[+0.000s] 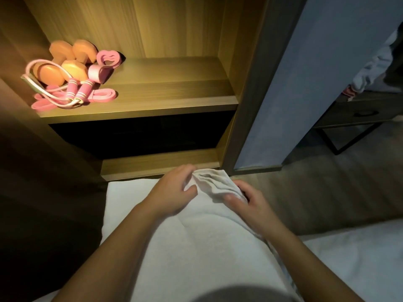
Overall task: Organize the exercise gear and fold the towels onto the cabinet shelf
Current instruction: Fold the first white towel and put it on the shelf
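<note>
A white towel [196,240] lies spread in front of me, its far corner bunched up near the cabinet's base. My left hand [174,192] pinches that bunched corner from the left. My right hand [246,199] grips the same fold from the right. On the lit cabinet shelf [170,92] at the upper left sit orange dumbbells [65,62], a pink jump rope [76,90] and pink resistance bands [109,58], grouped at the shelf's left end.
The shelf's right half is bare wood. Below it is a dark compartment [141,136] and a lower ledge [159,164]. An open cabinet door [305,83] stands to the right. A dark side table [359,114] with clothing on it is at the far right.
</note>
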{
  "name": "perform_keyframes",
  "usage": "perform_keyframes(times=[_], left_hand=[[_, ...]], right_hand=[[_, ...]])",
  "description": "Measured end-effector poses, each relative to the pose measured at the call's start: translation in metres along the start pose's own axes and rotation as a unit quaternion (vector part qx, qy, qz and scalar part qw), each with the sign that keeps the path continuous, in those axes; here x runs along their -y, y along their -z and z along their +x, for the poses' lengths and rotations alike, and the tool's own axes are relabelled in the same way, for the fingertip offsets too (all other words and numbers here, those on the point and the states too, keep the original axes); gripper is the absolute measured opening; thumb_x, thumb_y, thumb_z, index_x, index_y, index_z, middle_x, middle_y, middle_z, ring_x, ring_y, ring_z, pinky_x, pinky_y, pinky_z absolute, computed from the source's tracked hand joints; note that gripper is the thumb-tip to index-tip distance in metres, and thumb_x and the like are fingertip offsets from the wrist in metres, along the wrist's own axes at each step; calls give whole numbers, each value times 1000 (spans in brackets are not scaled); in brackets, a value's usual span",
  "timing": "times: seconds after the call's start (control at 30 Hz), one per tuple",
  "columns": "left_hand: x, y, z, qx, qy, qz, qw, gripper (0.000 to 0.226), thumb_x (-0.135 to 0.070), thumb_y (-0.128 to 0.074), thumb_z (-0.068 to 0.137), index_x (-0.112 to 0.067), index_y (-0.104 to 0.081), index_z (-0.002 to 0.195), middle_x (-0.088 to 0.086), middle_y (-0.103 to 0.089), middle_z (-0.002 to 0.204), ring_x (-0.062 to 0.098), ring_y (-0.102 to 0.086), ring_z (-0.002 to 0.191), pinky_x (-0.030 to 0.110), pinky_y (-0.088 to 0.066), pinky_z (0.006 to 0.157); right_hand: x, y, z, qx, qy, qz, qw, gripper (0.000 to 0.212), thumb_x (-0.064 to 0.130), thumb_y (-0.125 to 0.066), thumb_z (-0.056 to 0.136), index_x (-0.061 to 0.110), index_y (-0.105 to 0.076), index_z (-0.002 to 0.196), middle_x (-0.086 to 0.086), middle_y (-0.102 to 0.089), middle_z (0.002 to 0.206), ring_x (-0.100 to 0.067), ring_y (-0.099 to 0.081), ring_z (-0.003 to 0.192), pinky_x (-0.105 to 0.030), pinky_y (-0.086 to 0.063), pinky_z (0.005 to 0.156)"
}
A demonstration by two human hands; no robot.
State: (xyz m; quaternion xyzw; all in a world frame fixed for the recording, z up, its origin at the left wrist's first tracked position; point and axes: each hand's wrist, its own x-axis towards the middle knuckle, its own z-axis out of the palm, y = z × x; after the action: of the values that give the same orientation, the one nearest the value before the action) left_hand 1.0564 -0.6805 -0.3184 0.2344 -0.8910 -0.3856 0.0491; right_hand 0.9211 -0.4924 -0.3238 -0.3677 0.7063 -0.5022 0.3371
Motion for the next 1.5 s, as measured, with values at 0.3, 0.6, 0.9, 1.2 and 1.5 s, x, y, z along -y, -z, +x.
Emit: perform_keyframes(times=[0.3,0.6,0.9,1.2,1.5], left_hand=[[-12,13,4,12,10,-71,997,36,-40,-70,83,-46,-53,115,-25,-54,117,1,-55,108,28,-50,89],[-42,13,7,36,-26,40,998,36,-61,-44,92,-30,-59,80,-9,-59,74,8,-56,72,37,-46,65],[-19,-10,-26,-5,-6,90,996,43,-62,-45,91,-29,-43,63,-8,-46,56,10,-50,60,33,-39,58],[-18,-9,-22,9,21,68,997,67,-77,-32,78,-18,-63,85,-4,-66,79,14,-61,79,43,-52,74],[-27,7,-20,85,42,-51,994,28,-59,-66,73,-37,-66,90,-21,-68,89,4,-63,87,33,-53,81]], right_hand=[[9,3,8,-26,-4,-15,1000,27,40,-61,93,65,-56,102,31,-64,103,6,-61,99,-5,-49,67],[17,21,1,81,-161,137,974,30,45,-48,99,24,-68,104,3,-72,85,-10,-66,68,-20,-54,58],[-26,18,53,9,-319,63,946,40,55,-58,88,17,-71,91,2,-69,75,-9,-58,61,-21,-46,58],[-54,10,69,-1,-396,85,914,18,31,-65,90,13,-66,96,-3,-69,96,-20,-63,91,-33,-51,81],[-52,9,84,28,-428,177,886,34,30,-76,83,9,-67,108,-9,-76,93,-27,-71,93,-41,-56,88]])
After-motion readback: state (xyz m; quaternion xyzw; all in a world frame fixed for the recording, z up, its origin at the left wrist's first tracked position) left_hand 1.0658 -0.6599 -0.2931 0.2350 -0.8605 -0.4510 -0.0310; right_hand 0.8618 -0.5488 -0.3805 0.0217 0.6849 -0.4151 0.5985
